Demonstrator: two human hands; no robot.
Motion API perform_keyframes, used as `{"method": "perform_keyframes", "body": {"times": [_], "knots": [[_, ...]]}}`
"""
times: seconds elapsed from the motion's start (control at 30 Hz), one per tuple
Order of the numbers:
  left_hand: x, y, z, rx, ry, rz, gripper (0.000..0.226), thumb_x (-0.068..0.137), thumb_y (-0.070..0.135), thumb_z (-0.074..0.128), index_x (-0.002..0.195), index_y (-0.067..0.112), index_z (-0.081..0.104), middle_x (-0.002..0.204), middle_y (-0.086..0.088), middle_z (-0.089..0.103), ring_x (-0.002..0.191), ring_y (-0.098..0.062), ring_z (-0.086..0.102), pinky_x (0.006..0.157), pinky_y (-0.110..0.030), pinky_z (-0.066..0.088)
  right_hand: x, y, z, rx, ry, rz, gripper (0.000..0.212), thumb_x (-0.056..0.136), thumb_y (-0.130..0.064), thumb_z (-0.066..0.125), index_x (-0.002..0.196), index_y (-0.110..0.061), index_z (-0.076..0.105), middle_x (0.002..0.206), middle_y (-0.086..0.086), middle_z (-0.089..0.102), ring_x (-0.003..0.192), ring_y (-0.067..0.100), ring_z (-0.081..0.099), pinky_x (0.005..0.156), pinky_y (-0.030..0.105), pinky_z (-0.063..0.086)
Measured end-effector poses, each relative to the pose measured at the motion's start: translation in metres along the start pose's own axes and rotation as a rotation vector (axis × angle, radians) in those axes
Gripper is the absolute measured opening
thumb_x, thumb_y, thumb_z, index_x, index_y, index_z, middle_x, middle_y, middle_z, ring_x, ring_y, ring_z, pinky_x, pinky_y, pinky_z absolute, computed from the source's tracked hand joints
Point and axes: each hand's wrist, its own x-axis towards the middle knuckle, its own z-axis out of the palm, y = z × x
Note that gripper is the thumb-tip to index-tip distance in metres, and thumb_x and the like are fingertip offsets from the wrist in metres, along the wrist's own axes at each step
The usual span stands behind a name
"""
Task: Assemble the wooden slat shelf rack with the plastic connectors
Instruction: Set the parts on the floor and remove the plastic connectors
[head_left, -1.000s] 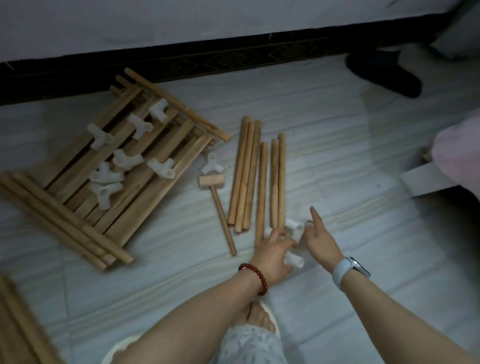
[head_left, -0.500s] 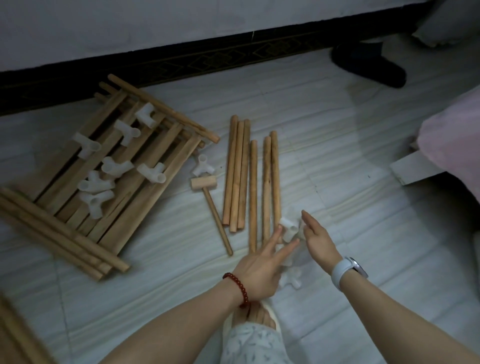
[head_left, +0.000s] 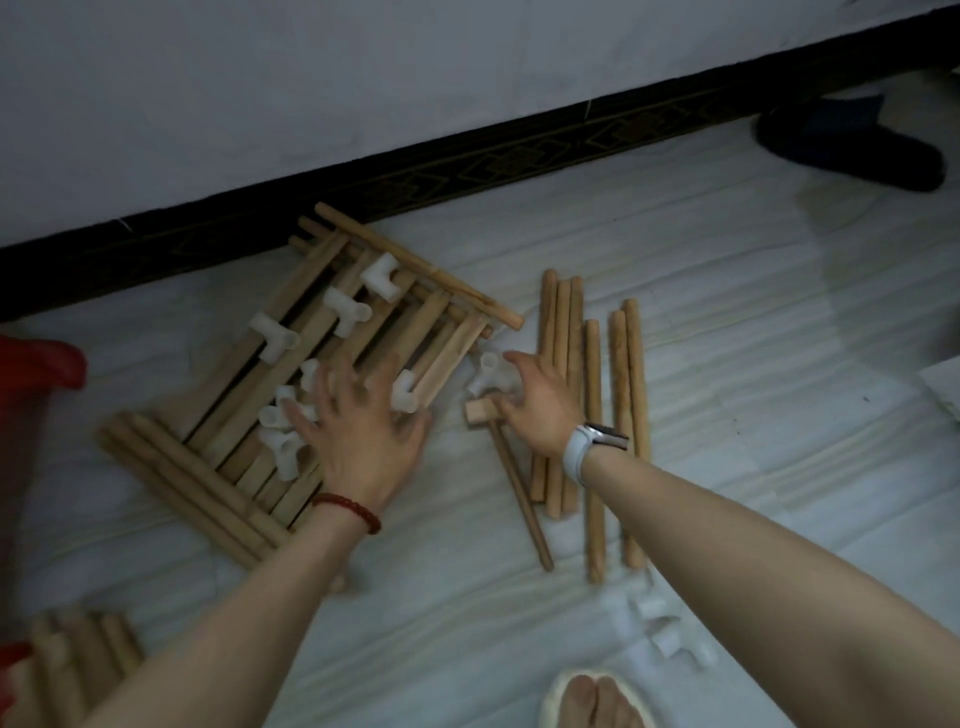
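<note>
Your left hand (head_left: 358, 436) hovers with fingers spread over the white connectors (head_left: 283, 421) lying on the slat panel (head_left: 311, 384), while just right of that panel your right hand (head_left: 535, 400), fingers loosely open, reaches a connector (head_left: 488, 371) beside the wooden mallet (head_left: 480, 413) and the dowels (head_left: 592, 395).

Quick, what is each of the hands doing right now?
Left hand: open, fingers spread over the white connectors, holding nothing.
Right hand: open, reaching at a connector.
</note>
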Motion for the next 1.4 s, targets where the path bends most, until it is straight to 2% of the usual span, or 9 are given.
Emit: {"method": "perform_keyframes", "body": {"times": [0.17, 0.3, 0.47, 0.63, 0.8, 0.93, 1.07, 1.2, 1.4], "knots": [[0.023, -0.045, -0.009, -0.282, -0.218, -0.379, 0.103, 0.061, 0.077, 0.061, 0.145, 0.04, 0.013, 0.156, -0.005, -0.009, 0.141, -0.033, -0.015, 0.109, -0.066, 0.011, 0.029, -0.019, 0.021, -0.218, -0.052, 0.015, 0.048, 0.093, -0.024, 0.047, 0.139, -0.017, 0.032, 0.135, 0.013, 0.037, 0.122, 0.033, 0.038, 0.09, 0.04, 0.041], [0.033, -0.042, -0.01, -0.299, -0.178, -0.337, 0.09, 0.07, 0.06, 0.069, 0.142, 0.029, 0.026, 0.153, -0.006, 0.007, 0.138, -0.033, 0.0, 0.104, -0.056, 0.025, 0.027, -0.01, 0.023, -0.207, -0.004, 0.038, 0.033, 0.095, -0.014, 0.041, 0.128, -0.012, 0.041, 0.126, 0.014, 0.042, 0.11, 0.034, 0.047, 0.077, 0.032, 0.039], [0.035, -0.054, -0.005, -0.113, -0.081, -0.184, 0.055, 0.09, 0.036, 0.057, 0.137, 0.016, 0.036, 0.146, -0.016, 0.025, 0.125, -0.039, 0.023, 0.094, -0.05, 0.034, -0.001, 0.014, -0.013, 0.026, 0.275, 0.092, 0.029, 0.09, -0.012, 0.05, 0.118, -0.005, 0.054, 0.121, 0.017, 0.055, 0.107, 0.035, 0.054, 0.087, 0.038, 0.045], [0.03, -0.063, 0.0, -0.086, -0.013, -0.11, 0.034, 0.092, 0.019, 0.053, 0.124, 0.008, 0.05, 0.137, -0.018, 0.04, 0.117, -0.041, 0.032, 0.088, -0.045, 0.035, -0.051, 0.075, -0.059, -0.248, 0.29, 0.416, 0.029, 0.092, -0.018, 0.049, 0.119, -0.007, 0.052, 0.122, 0.02, 0.049, 0.11, 0.039, 0.049, 0.083, 0.04, 0.043], [0.022, -0.049, -0.007, -0.25, 0.113, -0.168, 0.031, 0.087, 0.02, 0.062, 0.115, 0.009, 0.057, 0.126, -0.017, 0.048, 0.114, -0.037, 0.036, 0.084, -0.033, 0.03, -0.074, 0.105, -0.058, -0.343, 0.085, 0.732, 0.037, 0.091, -0.02, 0.046, 0.126, -0.007, 0.049, 0.131, 0.02, 0.042, 0.121, 0.038, 0.04, 0.095, 0.041, 0.037], [0.003, -0.036, -0.009, -0.343, 0.176, 0.01, 0.025, 0.079, 0.012, 0.071, 0.102, 0.009, 0.063, 0.109, -0.015, 0.055, 0.105, -0.036, 0.043, 0.082, -0.031, 0.031, -0.059, 0.075, -0.036, -0.353, 0.236, 0.336, 0.038, 0.088, -0.02, 0.054, 0.122, -0.005, 0.055, 0.124, 0.02, 0.05, 0.116, 0.039, 0.045, 0.093, 0.045, 0.037], [-0.022, -0.036, 0.001, -0.327, 0.104, 0.17, 0.028, 0.072, 0.008, 0.075, 0.097, 0.011, 0.064, 0.1, -0.008, 0.059, 0.093, -0.031, 0.049, 0.076, -0.031, 0.036, -0.026, 0.005, -0.002, -0.162, 0.024, -0.188, 0.045, 0.091, -0.024, 0.051, 0.134, -0.014, 0.045, 0.129, 0.009, 0.046, 0.116, 0.026, 0.047, 0.091, 0.033, 0.041], [-0.04, -0.047, 0.008, -0.289, 0.031, 0.154, 0.032, 0.07, 0.005, 0.075, 0.099, 0.013, 0.063, 0.1, -0.006, 0.059, 0.091, -0.03, 0.05, 0.071, -0.031, 0.036, 0.008, -0.056, 0.04, -0.129, -0.184, -0.25, 0.054, 0.092, -0.038, 0.051, 0.141, -0.026, 0.032, 0.137, 0.005, 0.043, 0.123, 0.024, 0.042, 0.093, 0.038, 0.043], [-0.051, -0.053, 0.007, -0.299, 0.025, 0.102, 0.03, 0.071, 0.004, 0.075, 0.098, 0.011, 0.064, 0.101, -0.007, 0.059, 0.094, -0.029, 0.05, 0.074, -0.028, 0.035, 0.013, -0.068, 0.052, -0.156, -0.081, -0.257, 0.035, 0.096, -0.027, 0.045, 0.128, -0.013, 0.045, 0.126, 0.01, 0.053, 0.109, 0.032, 0.053, 0.078, 0.036, 0.041]]}}
